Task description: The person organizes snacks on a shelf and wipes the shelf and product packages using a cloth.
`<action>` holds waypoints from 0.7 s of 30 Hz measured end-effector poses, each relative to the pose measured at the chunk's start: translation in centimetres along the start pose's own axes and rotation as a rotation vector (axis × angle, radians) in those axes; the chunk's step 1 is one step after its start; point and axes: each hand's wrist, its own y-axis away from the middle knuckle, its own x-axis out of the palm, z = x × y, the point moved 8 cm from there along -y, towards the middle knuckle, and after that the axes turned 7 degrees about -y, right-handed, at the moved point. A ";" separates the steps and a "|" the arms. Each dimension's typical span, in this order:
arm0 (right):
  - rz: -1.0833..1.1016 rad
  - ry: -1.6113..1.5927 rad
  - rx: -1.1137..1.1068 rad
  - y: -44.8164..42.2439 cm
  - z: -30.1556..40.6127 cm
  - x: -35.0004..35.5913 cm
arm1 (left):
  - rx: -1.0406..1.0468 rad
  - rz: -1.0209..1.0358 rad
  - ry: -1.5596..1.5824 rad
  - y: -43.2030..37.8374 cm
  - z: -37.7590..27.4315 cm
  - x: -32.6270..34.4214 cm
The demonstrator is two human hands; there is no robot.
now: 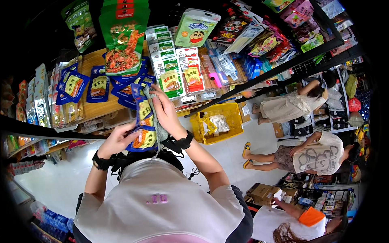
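Observation:
Between both hands, in front of my body, are several blue snack packets with yellow labels (pixel 145 117). My left hand (pixel 117 139) grips their lower left side, thumb on the front. A grey knitted cloth or pouch (pixel 158 129) lies along their right side, its cord hanging down. My right hand (pixel 165 111) holds the cloth against the packets from the right, fingers pointing up. More blue packets (pixel 98 86) lie loose on a wooden shelf (pixel 91 114) beyond my hands. Large green snack bags (pixel 124 45) hang above them.
Green and white packets (pixel 170 77) stand in rows to the right. A black shelf rail (pixel 258 83) crosses diagonally. A yellow basket (pixel 237 138) holding packets sits on the floor at the right. Three people are nearby: one standing (pixel 294 103), another below (pixel 319 153), a third beside cartons (pixel 304 218).

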 end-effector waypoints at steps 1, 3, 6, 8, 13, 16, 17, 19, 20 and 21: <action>0.012 -0.033 0.139 0.0 -1.5 -0.5 | -0.011 -0.001 0.045 -0.1 0.1 0.0; -0.076 0.064 0.038 0.0 -0.5 -1.6 | -0.017 -0.091 0.050 0.3 -0.3 -1.0; -0.205 0.153 -0.259 1.1 4.8 -2.0 | -0.051 -0.231 0.142 0.6 0.6 -1.8; -0.121 0.228 -0.515 3.2 7.4 -0.2 | -0.019 -0.253 0.164 0.3 0.3 -1.4; 0.001 0.553 -0.611 5.1 5.4 2.9 | 0.048 -0.110 0.046 -0.5 0.5 0.8; -0.046 0.305 -0.510 4.1 4.8 1.0 | -0.024 -0.091 0.203 -0.7 -0.3 1.2; -0.057 0.247 -0.470 3.8 4.6 0.6 | -0.086 -0.084 0.247 -0.5 0.1 1.1; -0.087 0.256 -0.354 2.9 3.5 -0.2 | -0.099 -0.093 0.270 -0.2 -0.1 0.5; -0.109 0.216 -0.248 2.6 2.1 -1.1 | -0.100 -0.122 0.286 0.1 -0.3 0.0; -0.123 0.179 -0.144 2.5 0.5 -1.9 | -0.097 -0.156 0.302 0.7 -0.6 -0.5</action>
